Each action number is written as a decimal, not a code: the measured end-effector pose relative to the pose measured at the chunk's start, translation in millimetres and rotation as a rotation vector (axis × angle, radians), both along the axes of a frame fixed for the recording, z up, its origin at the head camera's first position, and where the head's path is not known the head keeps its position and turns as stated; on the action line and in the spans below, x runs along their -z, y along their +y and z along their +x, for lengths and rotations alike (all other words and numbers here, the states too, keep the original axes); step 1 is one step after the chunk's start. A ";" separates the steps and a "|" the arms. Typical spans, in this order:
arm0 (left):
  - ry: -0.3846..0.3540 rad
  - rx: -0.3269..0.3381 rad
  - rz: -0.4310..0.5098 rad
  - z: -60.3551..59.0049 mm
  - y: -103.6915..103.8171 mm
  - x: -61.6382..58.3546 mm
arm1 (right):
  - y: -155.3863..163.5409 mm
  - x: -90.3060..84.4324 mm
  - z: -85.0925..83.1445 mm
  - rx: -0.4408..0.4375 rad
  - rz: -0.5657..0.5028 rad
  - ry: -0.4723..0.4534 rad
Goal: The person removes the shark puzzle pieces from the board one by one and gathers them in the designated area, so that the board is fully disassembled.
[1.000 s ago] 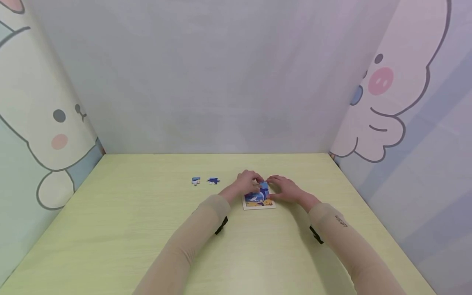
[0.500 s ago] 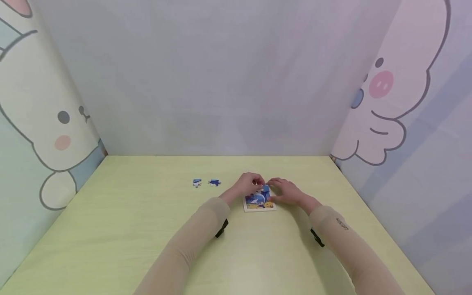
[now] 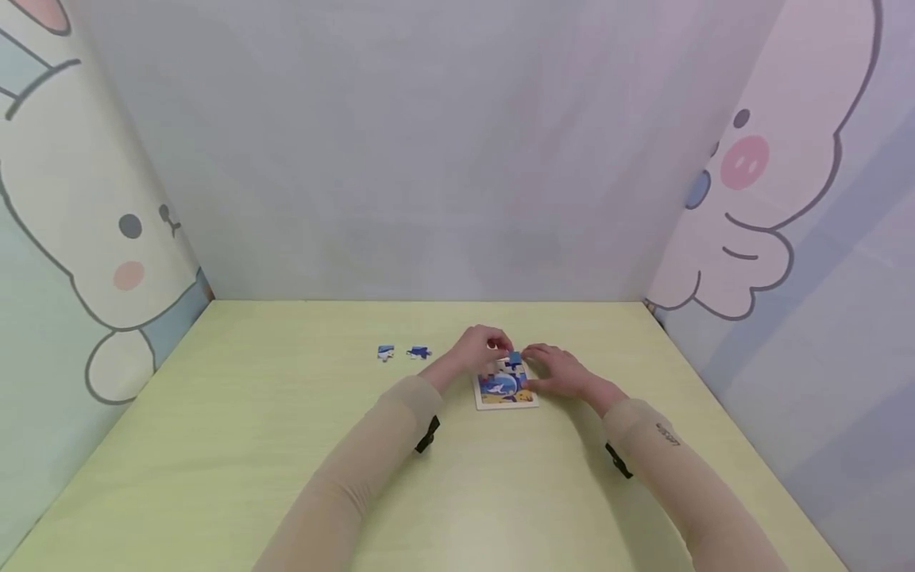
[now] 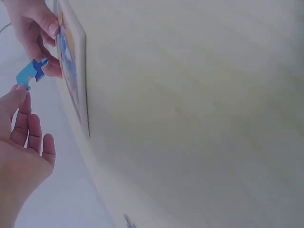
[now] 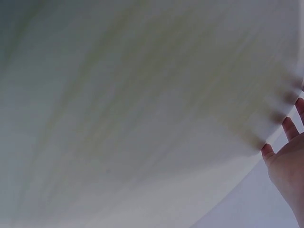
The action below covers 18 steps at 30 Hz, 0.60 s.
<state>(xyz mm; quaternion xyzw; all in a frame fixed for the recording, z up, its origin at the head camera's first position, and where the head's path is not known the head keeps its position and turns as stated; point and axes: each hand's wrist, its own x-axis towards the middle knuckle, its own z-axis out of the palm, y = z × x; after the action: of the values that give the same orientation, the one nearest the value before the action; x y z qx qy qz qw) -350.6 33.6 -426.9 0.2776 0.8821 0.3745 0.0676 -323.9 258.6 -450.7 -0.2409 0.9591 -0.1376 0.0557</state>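
In the head view a square puzzle board (image 3: pixel 506 407) with a pale rim lies on the table, showing a blue and yellow sea picture. Pale bare patches show in its upper part. My left hand (image 3: pixel 482 349) pinches a blue puzzle piece (image 4: pixel 29 73) between thumb and fingertips, raised over the board's upper right. Its other fingers are loosely bent. My right hand (image 3: pixel 561 372) lies along the board's right side, thumb at the rim and fingers reaching toward the far corner. In the right wrist view several of its fingertips (image 5: pixel 267 148) rest on the tabletop.
Two loose puzzle pieces, one white and blue piece (image 3: pixel 386 353) and one dark blue piece (image 3: pixel 418 352), lie left of the board on the pale yellow-green table (image 3: pixel 250 445). Fabric walls (image 3: pixel 429 159) with cartoon animals enclose the back and sides.
The blue piece, earlier lying flatter over the board's upper right, is now lifted and tilted in my left fingers. My right hand stays by the board's side. The view has shifted slightly.
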 end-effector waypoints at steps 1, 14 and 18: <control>0.001 0.005 0.005 -0.9 -1.8 -1.9 | -0.1 -0.3 0.1 -0.004 -0.001 0.000; 0.002 0.003 0.021 -10.8 -32.4 -20.2 | -1.5 0.9 -0.6 -0.007 0.001 -0.008; -0.021 -0.011 0.016 -12.1 -41.2 -22.8 | -1.3 1.8 -1.3 0.000 -0.003 -0.013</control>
<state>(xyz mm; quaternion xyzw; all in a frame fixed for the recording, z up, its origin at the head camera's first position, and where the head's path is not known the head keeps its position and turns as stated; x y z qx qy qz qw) -362.7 -7.6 -404.1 0.2693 0.8798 0.3849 0.0728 -325.1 257.3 -452.5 -0.2400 0.9586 -0.1406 0.0617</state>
